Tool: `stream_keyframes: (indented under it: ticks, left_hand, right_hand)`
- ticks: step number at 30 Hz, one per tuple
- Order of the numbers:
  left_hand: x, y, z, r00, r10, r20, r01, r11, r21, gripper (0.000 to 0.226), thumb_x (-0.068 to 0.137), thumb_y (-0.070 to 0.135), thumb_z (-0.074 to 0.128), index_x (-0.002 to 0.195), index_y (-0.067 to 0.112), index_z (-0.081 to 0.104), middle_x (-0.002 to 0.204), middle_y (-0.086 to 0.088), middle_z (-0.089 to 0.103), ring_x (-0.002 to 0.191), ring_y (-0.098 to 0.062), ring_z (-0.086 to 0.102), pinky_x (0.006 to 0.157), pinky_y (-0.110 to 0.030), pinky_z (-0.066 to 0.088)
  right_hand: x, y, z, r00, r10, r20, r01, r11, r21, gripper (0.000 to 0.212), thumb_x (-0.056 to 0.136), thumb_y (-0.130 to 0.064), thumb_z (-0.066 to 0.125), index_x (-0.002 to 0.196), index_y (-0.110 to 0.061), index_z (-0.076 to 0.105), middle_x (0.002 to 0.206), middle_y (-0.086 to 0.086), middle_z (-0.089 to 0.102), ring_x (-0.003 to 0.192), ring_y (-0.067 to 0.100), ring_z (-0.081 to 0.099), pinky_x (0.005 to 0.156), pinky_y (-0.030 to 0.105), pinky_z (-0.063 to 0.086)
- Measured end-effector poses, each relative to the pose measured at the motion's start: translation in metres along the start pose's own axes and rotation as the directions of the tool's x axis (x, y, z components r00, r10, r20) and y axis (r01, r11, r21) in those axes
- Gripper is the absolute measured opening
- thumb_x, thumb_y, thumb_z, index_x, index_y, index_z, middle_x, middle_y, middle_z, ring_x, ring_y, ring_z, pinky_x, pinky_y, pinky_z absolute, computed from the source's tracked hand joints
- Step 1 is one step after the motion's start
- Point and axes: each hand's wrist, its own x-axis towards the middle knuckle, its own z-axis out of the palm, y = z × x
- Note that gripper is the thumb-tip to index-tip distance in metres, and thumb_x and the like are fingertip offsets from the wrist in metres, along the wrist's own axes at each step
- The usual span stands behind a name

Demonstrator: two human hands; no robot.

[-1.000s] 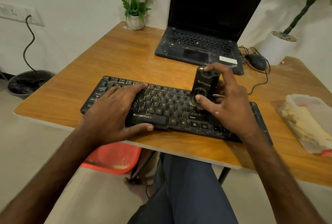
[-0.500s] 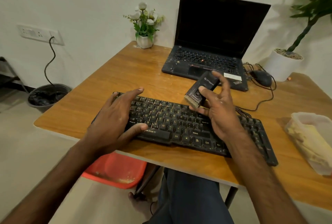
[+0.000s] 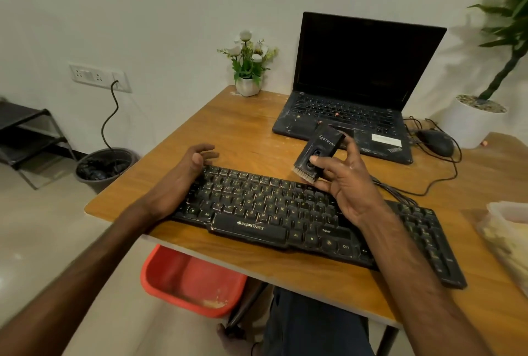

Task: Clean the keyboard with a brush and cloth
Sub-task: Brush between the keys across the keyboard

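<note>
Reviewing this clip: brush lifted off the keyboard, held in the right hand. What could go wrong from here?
1. The right hand holds the brush between thumb and fingertips only; it might slip and drop onto the keyboard.
2. The keyboard overhangs the table at its near edge, and the left hand rests only at its left end, so firm brushing may shift it.
3. Brushed-off dust could drift toward the open laptop just behind.

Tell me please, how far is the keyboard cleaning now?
Little looks finished: the keyboard shows pale specks between its keys. In hand: the right hand holds the brush lifted above the keys, while the left hand rests at the keyboard's left end. Left: more brushing, then wiping; no cloth is clearly visible.
</note>
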Motion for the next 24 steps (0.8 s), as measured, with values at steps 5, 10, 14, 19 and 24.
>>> stream_keyframes:
  ticks: [5, 10, 14, 19, 24]
  left_hand:
    - [-0.013, 0.005, 0.025, 0.998, 0.020, 0.056, -0.019, 1.000, -0.011, 0.087, 0.079, 0.092, 0.023, 0.147, 0.040, 0.031, 0.147, 0.015, 0.049, 0.138, -0.012, 0.046, 0.112, -0.053, 0.040]
    - [-0.002, -0.018, 0.017, 0.993, 0.088, 0.075, -0.085, 0.996, -0.031, 0.077, 0.073, 0.097, 0.024, 0.135, 0.055, 0.042, 0.141, 0.017, 0.055, 0.137, -0.014, 0.046, 0.114, -0.049, 0.036]
    - [0.022, -0.091, -0.002, 0.990, 0.139, 0.033, -0.141, 0.989, 0.043, 0.090, 0.065, 0.102, 0.027, 0.133, 0.049, 0.049, 0.135, 0.022, 0.058, 0.138, -0.031, 0.045, 0.113, -0.054, 0.037]
    - [-0.023, 0.019, 0.030, 0.997, 0.036, 0.069, -0.044, 0.992, 0.119, 0.103, 0.070, 0.098, 0.029, 0.149, 0.032, 0.032, 0.139, 0.025, 0.043, 0.123, 0.009, 0.049, 0.094, -0.018, 0.047]
    - [-0.012, 0.010, 0.029, 0.998, 0.024, 0.065, -0.031, 0.993, 0.114, 0.096, 0.074, 0.096, 0.023, 0.144, 0.032, 0.038, 0.140, 0.016, 0.049, 0.122, 0.007, 0.049, 0.105, -0.031, 0.044]
  right_hand:
    - [-0.006, 0.000, 0.003, 0.996, -0.073, 0.042, 0.074, 0.997, -0.029, 0.074, 0.081, 0.006, 0.070, 0.134, -0.037, 0.042, 0.119, 0.017, 0.069, 0.105, 0.032, 0.070, 0.080, 0.050, 0.059]
    - [-0.022, -0.001, 0.005, 0.987, -0.155, 0.047, 0.158, 0.985, -0.072, 0.076, 0.081, 0.007, 0.070, 0.135, -0.039, 0.041, 0.118, 0.018, 0.066, 0.104, 0.036, 0.069, 0.073, 0.050, 0.058]
    - [-0.040, -0.007, -0.002, 0.973, -0.231, 0.010, 0.230, 0.966, -0.121, 0.074, 0.081, 0.009, 0.070, 0.136, -0.035, 0.046, 0.118, 0.015, 0.064, 0.102, 0.032, 0.070, 0.064, 0.041, 0.060]
    - [-0.078, -0.003, -0.001, 0.962, -0.264, 0.070, 0.272, 0.912, -0.306, 0.072, 0.081, 0.007, 0.072, 0.133, -0.035, 0.047, 0.111, 0.012, 0.068, 0.096, 0.028, 0.073, 0.069, 0.043, 0.062]
    - [-0.107, 0.007, 0.010, 0.934, -0.260, 0.245, 0.351, 0.796, -0.493, 0.068, 0.079, -0.002, 0.079, 0.122, -0.048, 0.052, 0.117, -0.005, 0.064, 0.102, 0.018, 0.070, 0.073, 0.037, 0.062]
